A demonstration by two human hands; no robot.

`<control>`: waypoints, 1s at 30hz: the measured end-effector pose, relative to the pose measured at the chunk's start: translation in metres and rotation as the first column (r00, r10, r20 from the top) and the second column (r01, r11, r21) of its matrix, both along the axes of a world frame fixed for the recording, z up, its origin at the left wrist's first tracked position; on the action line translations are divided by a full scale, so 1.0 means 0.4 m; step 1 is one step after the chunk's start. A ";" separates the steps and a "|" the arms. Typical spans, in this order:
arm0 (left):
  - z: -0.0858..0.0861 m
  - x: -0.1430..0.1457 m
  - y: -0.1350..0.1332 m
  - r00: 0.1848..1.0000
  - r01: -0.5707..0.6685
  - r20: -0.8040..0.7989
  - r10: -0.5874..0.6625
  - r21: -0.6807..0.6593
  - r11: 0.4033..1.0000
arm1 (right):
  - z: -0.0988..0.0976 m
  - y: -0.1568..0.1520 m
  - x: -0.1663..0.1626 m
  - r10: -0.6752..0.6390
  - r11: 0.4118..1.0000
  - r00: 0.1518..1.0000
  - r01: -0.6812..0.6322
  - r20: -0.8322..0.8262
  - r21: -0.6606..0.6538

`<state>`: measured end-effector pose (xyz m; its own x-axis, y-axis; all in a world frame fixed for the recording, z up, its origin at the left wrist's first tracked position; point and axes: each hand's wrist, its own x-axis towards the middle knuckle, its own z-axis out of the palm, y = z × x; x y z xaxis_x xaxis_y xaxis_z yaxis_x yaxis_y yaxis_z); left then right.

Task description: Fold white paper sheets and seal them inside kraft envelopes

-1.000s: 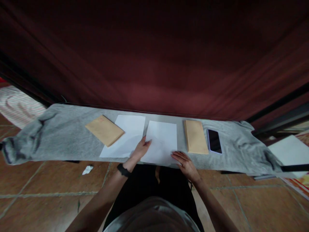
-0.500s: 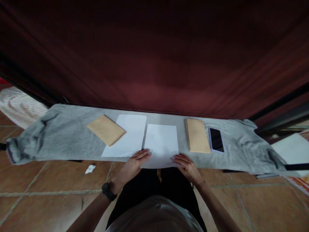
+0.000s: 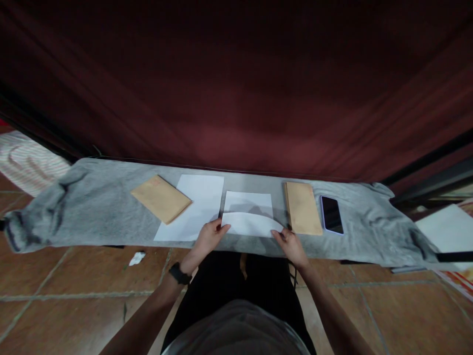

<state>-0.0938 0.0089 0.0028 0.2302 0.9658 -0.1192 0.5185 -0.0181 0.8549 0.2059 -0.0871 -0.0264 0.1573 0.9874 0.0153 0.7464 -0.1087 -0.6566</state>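
Observation:
A white sheet of paper (image 3: 248, 217) lies on a grey cloth (image 3: 96, 207), its near half lifted and curled over towards the far edge. My left hand (image 3: 209, 237), with a black watch on the wrist, pinches the sheet's near left corner. The near right corner is pinched by my right hand (image 3: 290, 243). Both hands are closed on the paper.
Left of the sheet is a second white sheet (image 3: 195, 206) with a brown envelope (image 3: 160, 198) overlapping it. On the right lie another brown envelope (image 3: 302, 207) and a dark phone (image 3: 331, 214). A dark red curtain hangs behind. A paper scrap (image 3: 137, 258) lies on the tiled floor.
Both hands went from lying flat on the sheet's near edge to gripping its near corners. They have lifted that edge and carried it away from me, so the sheet is bending over.

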 end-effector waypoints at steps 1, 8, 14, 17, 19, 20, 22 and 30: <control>-0.001 0.009 0.012 0.999 -0.026 0.031 0.026 -0.001 1.000 | 0.004 0.016 -0.003 -0.028 1.000 0.999 0.028 0.019 -0.011; -0.016 0.058 0.094 0.978 -0.116 -0.162 0.128 0.081 0.990 | 0.031 0.122 -0.030 -0.148 0.985 0.976 0.159 0.161 -0.058; -0.024 0.092 0.133 0.922 -0.138 -0.349 0.166 0.104 0.985 | 0.033 0.183 -0.046 -0.184 0.961 0.913 0.244 0.364 -0.127; -0.020 0.111 0.139 0.846 -0.142 -0.501 0.182 0.118 0.983 | 0.028 0.202 -0.053 -0.185 0.957 0.880 0.263 0.437 -0.124; -0.018 0.122 0.142 0.802 -0.142 -0.567 0.189 0.128 0.982 | 0.023 0.212 -0.057 -0.185 0.956 0.864 0.269 0.469 -0.118; -0.017 0.128 0.143 0.788 -0.144 -0.585 0.194 0.133 0.981 | 0.020 0.217 -0.058 -0.187 0.954 0.854 0.275 0.485 -0.116; -0.017 0.137 0.146 0.768 -0.149 -0.607 0.203 0.138 0.979 | 0.016 0.226 -0.061 -0.190 0.951 0.832 0.287 0.521 -0.113; -0.020 0.159 0.159 0.747 -0.207 -0.622 0.236 0.120 0.971 | 0.002 0.251 -0.066 -0.189 0.948 0.787 0.302 0.588 -0.100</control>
